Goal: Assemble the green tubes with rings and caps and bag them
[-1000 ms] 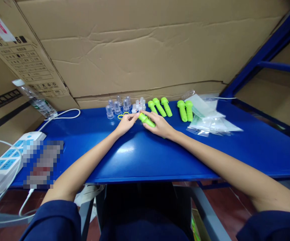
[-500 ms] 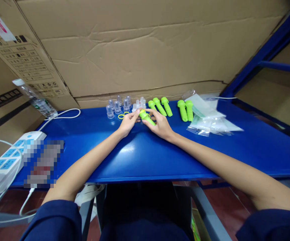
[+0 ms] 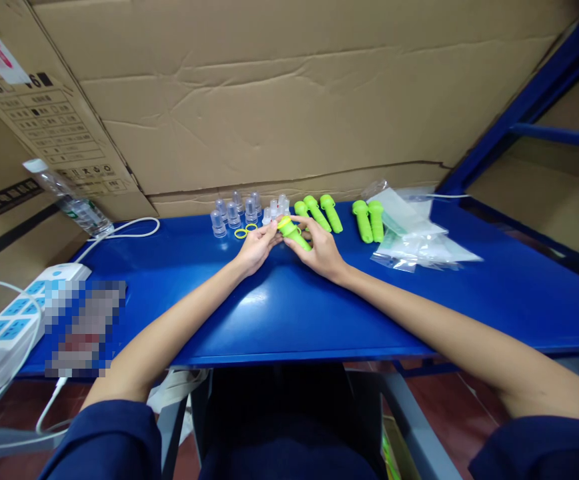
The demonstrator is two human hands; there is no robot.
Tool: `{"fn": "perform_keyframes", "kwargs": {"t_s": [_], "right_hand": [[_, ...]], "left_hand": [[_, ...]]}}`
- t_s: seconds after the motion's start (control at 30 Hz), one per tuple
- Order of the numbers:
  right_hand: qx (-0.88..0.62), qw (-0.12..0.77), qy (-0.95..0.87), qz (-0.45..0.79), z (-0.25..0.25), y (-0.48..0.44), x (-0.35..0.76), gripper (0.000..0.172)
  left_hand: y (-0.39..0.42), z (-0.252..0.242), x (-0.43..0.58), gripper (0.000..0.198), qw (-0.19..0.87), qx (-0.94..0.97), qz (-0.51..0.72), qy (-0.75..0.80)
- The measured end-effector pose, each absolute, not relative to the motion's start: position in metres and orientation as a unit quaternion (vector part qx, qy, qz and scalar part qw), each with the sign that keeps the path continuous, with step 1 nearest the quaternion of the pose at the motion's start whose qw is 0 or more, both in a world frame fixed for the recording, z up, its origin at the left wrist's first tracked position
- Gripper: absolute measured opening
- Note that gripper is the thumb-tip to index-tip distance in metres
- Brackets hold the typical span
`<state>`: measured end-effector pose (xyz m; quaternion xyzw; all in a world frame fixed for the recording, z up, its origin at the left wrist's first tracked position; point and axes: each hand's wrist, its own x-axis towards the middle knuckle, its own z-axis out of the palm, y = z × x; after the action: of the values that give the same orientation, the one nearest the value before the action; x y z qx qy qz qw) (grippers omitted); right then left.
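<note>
Right hand (image 3: pixel 322 250) grips one green handle (image 3: pixel 297 235), left hand (image 3: pixel 254 247) pinches a yellow ring (image 3: pixel 284 223) at its tip; five handles (image 3: pixel 330 213) and two rings (image 3: pixel 241 233) lie at the desk's (image 3: pixel 289 313) back edge.

Far left: plastic water bottle (image 3: pixel 77 203), tilted against cardboard box (image 3: pixel 44 117). Near left — white power strip (image 3: pixel 2 330), white cable (image 3: pixel 132 227). Far right — clear plastic bags (image 3: pixel 419 241).
</note>
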<state>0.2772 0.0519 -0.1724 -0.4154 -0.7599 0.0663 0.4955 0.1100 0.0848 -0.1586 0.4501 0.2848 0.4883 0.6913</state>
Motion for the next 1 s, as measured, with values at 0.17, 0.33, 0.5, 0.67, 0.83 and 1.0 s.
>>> {"fn": "perform_keyframes", "kwargs": {"t_s": [0.17,0.33,0.5,0.67,0.83,1.0], "right_hand": [[-0.412,0.507,-0.754,0.069,-0.1721,0.0511,0.2760,0.046],[-0.412,0.508,-0.754,0.058,-0.1723,0.0511,0.2757,0.045],[-0.409,0.506,-0.758,0.051,-0.1717,0.0509,0.2755,0.045],[-0.403,0.502,-0.764,0.047,-0.1711,0.0494,0.2743,0.046],[-0.410,0.507,-0.754,0.080,-0.1692,0.0457,0.2723,0.048],[-0.395,0.520,-0.753,0.081,-0.1658,0.0430,0.2706,0.046]], "left_hand": [[0.0811,-0.1563,0.1135,0.023,0.683,0.462,0.495,0.276],[0.0836,-0.1581,0.1126,0.024,0.691,0.448,0.493,0.281],[0.0872,-0.1581,0.1082,0.022,0.700,0.439,0.485,0.288],[0.0887,-0.1569,0.1040,0.024,0.715,0.428,0.474,0.285],[0.0849,-0.1557,0.1067,0.024,0.725,0.411,0.477,0.277],[0.0825,-0.1546,0.1089,0.027,0.725,0.420,0.477,0.265]]}}
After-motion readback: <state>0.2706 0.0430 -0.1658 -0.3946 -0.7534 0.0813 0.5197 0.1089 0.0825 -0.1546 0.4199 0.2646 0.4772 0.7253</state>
